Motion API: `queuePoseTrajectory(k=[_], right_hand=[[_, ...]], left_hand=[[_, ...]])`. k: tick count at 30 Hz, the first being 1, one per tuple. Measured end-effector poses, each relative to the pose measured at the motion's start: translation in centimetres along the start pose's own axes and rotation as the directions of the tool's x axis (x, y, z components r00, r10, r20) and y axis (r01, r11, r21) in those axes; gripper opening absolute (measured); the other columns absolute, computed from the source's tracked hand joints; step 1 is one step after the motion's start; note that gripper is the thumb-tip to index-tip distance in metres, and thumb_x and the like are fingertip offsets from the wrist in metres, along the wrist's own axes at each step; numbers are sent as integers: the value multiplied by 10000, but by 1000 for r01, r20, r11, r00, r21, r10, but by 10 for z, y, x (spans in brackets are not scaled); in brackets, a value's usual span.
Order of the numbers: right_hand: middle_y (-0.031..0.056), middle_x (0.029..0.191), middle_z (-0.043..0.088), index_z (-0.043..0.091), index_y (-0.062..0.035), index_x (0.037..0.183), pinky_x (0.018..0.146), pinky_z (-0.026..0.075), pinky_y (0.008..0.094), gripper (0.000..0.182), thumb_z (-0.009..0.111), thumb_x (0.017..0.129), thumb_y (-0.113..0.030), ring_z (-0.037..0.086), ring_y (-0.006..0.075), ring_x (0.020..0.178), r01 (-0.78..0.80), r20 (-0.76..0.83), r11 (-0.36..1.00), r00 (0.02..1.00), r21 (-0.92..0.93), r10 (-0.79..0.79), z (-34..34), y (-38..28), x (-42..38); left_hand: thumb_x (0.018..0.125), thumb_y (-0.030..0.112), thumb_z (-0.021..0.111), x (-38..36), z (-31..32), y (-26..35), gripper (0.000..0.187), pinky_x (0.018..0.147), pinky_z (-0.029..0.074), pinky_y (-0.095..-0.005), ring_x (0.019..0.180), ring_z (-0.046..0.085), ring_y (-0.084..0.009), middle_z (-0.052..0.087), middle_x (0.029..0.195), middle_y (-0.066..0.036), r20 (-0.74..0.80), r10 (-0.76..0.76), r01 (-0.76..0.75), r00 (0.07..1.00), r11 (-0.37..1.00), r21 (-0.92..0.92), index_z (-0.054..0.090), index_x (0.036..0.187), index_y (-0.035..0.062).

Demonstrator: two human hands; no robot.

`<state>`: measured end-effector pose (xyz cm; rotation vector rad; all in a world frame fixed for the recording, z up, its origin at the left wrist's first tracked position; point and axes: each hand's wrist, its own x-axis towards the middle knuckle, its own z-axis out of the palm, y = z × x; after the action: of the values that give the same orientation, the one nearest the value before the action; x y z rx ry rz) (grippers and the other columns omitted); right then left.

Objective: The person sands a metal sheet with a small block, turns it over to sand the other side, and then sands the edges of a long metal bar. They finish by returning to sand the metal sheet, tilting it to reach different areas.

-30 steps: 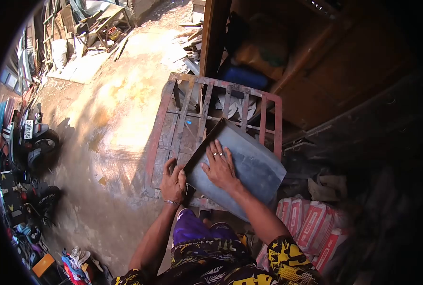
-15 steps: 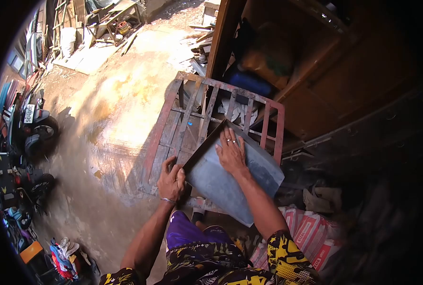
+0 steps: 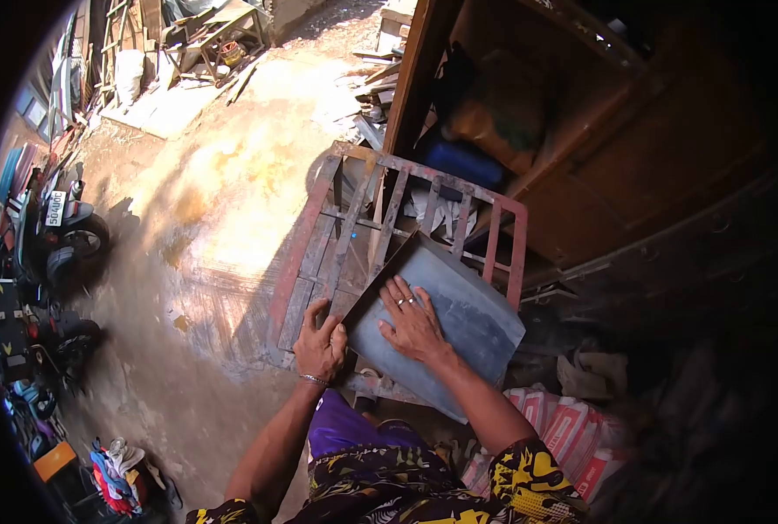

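Note:
A grey metal sheet with a folded-up edge along its left side lies slanted on a worn, red-painted slatted metal frame. Fingers curled, my left hand grips the sheet at its left corner. My right hand, with rings on it, lies spread flat on the sheet's upper face, close to the folded edge. The slats of the frame show beyond the sheet's far edge.
Motorcycles stand along the left. An open wooden cabinet is at the upper right, with red-and-white sacks at the lower right. Scrap wood lies at the top left, and a cloth pile at the bottom left.
My right hand has slid down and left along the sheet, from near its top corner towards my left hand. My left hand keeps its hold at the corner.

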<state>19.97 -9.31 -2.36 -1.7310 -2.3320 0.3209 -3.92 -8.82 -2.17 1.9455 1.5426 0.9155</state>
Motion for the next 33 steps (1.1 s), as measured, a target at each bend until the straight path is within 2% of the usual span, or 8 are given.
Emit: queuePoseTrajectory(k=[5,11,14,18,20,22,27,33], right_hand=[[188,1657,395,458,-1,1541,1231,265,559,643,549,1039,-393,298,337,1581,-247,-223,966,948,-78,225,5,33,33],[160,1664,396,437,-41,1569,1262,219,539,649,532,1051,-419,290,309,1588,75,24,994,997,81,-77,1,-14,-16],[151,1674,386,424,-63,1586,1266,203,525,639,497,1072,-435,275,290,1598,112,103,993,988,45,-116,-6,7,-10],[198,1652,397,436,6,1542,1257,223,513,640,506,1069,-419,276,325,1591,-252,-150,967,958,-33,245,6,29,38],[226,1620,428,476,31,1475,1238,251,507,590,539,1047,-372,291,351,1579,-295,-209,955,935,-7,287,17,16,46],[243,1603,443,503,21,1438,1219,275,500,553,576,1027,-342,301,366,1571,-331,-217,944,920,18,327,22,-1,42],[119,1565,535,590,-88,1396,1219,291,510,422,594,1021,-281,396,293,1541,-32,-127,997,991,75,41,14,-20,-12],[119,1423,636,552,-44,1408,1201,308,510,410,581,1047,-235,398,324,1531,-283,-272,958,918,56,287,12,18,40]], left_hand=[[933,243,632,-2,0,5,207,877,578,-477,1159,687,-374,583,1438,-105,39,-67,67,997,998,-3,739,1087,155],[906,196,643,-1,1,1,204,913,565,-481,1191,674,-388,584,1427,-139,-9,-8,8,1000,1000,-17,735,1077,133],[892,185,648,0,-1,2,209,935,561,-477,1218,661,-396,582,1425,-151,30,-46,48,998,998,-48,735,1072,124],[871,178,651,-3,3,-1,224,950,560,-473,1234,655,-396,585,1418,-154,0,-28,28,1000,999,-39,740,1069,125],[863,176,651,-2,3,-1,231,958,559,-473,1240,652,-398,587,1415,-158,9,-46,46,999,997,-62,742,1069,124],[859,177,651,-1,4,-3,234,959,559,-476,1231,655,-398,587,1413,-159,-13,-22,21,1000,998,-62,746,1067,124],[846,176,659,0,2,-4,234,956,558,-476,1207,659,-399,592,1402,-157,-12,-25,24,1000,997,-73,750,1054,122],[844,182,669,-1,0,-3,229,931,560,-474,1181,670,-392,600,1386,-146,-28,-6,5,1000,999,-44,748,1052,126]])
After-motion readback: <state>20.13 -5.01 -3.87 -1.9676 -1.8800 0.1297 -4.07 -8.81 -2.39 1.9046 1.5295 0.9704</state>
